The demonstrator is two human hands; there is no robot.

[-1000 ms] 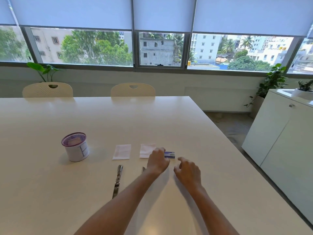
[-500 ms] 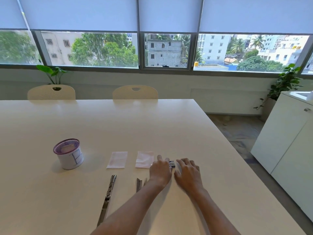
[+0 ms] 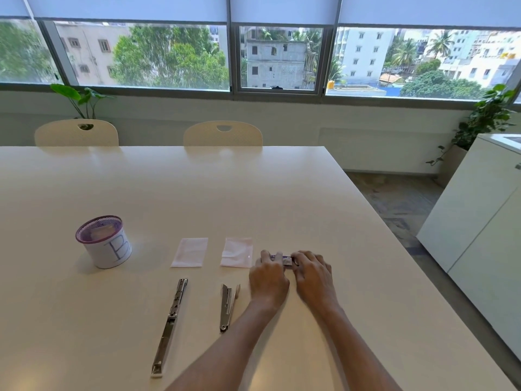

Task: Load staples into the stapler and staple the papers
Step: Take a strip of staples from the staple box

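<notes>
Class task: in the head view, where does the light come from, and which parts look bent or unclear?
Head view: daylight enters through the windows; a soft sheen lies on the far table; the wide lens bows the window frame; the small box between the hands is too blurred to read.

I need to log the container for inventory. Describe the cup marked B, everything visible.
The cup is a short round holder with a purple mesh wall and rim. A white paper band wraps its lower outside, with a large hand-drawn "B" facing the camera. It stands upright on the white table, left of two paper squares and apart from them. Something pale lies inside; what it is cannot be told. Neither hand touches it.
</notes>
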